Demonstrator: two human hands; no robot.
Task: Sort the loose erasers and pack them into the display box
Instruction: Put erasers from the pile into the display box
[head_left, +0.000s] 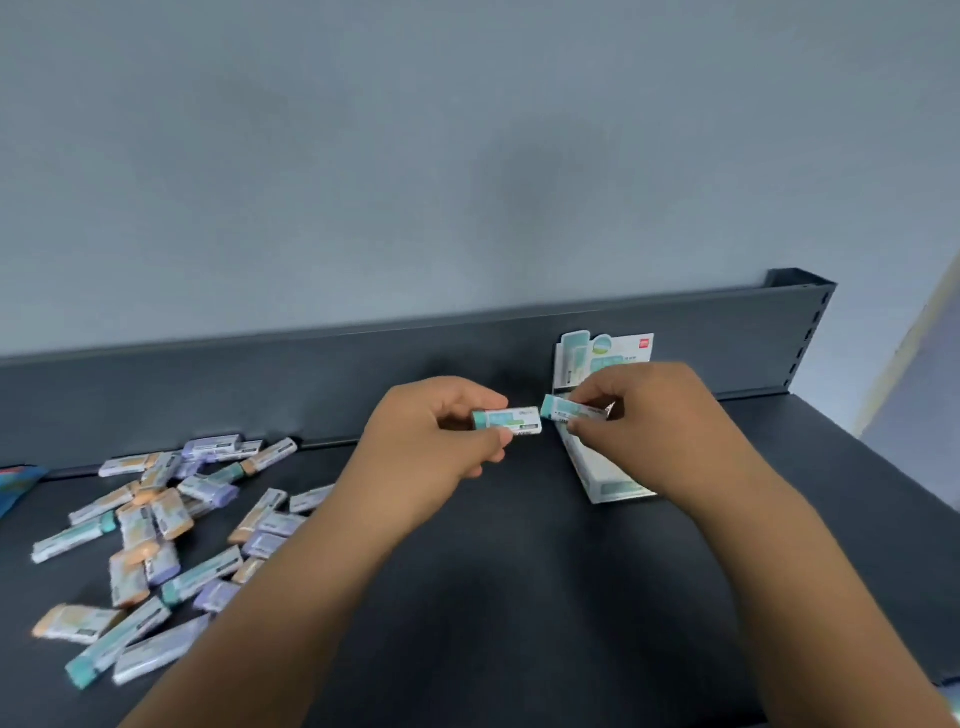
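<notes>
My left hand (441, 436) pinches a teal-ended eraser (511, 422) above the dark shelf. Close to its right, my right hand (654, 415) pinches a second teal eraser (563, 408), held just over the near left corner of the display box (602, 483). The white and teal box lies behind my right hand, its printed header card (605, 358) standing against the back panel; its inside is mostly hidden. Several loose erasers (166, 525) with orange, purple and teal ends lie scattered at the left.
A dark shelf surface (519, 597) carries everything, bounded by a low dark back panel (260, 384). A blue object (18, 480) pokes in at the far left edge. The shelf's right edge (924, 499) drops off beside a pale wall.
</notes>
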